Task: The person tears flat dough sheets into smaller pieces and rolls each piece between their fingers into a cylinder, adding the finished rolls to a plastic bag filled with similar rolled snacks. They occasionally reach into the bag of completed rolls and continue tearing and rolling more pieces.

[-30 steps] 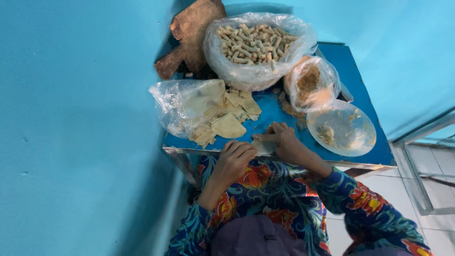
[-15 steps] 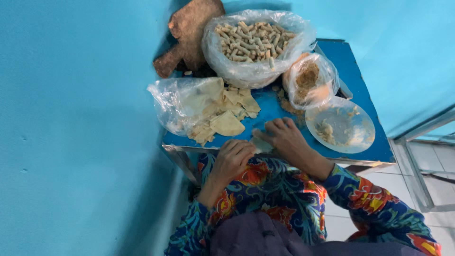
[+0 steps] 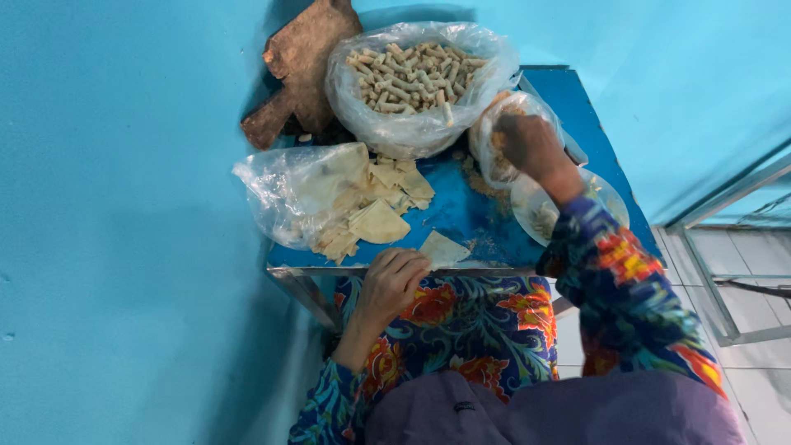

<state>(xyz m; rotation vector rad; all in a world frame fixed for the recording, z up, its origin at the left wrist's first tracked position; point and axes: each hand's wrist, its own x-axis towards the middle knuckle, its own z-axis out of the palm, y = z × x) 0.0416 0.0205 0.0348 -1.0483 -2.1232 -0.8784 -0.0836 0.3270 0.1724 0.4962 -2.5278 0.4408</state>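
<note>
My left hand (image 3: 395, 280) rests at the near edge of the small blue table (image 3: 461, 218), fingers curled, touching a pale triangular pastry sheet (image 3: 443, 247). My right hand (image 3: 531, 148) reaches into a small clear bag of brownish filling (image 3: 494, 140); what its fingers hold is hidden. A clear bag with a pile of pale triangular pastry sheets (image 3: 342, 202) spills onto the table's left side. A large clear bag of rolled pastry sticks (image 3: 416, 78) stands at the far end.
A glass plate (image 3: 535, 210) with some bits lies at the table's right side under my right forearm. A brown wooden board (image 3: 301, 66) leans against the blue wall at the back. White tiled floor and a metal frame (image 3: 725, 272) lie to the right.
My right hand has left the near edge, where both hands worked together, and moved forward into the small filling bag. A single sheet now lies by my left hand.
</note>
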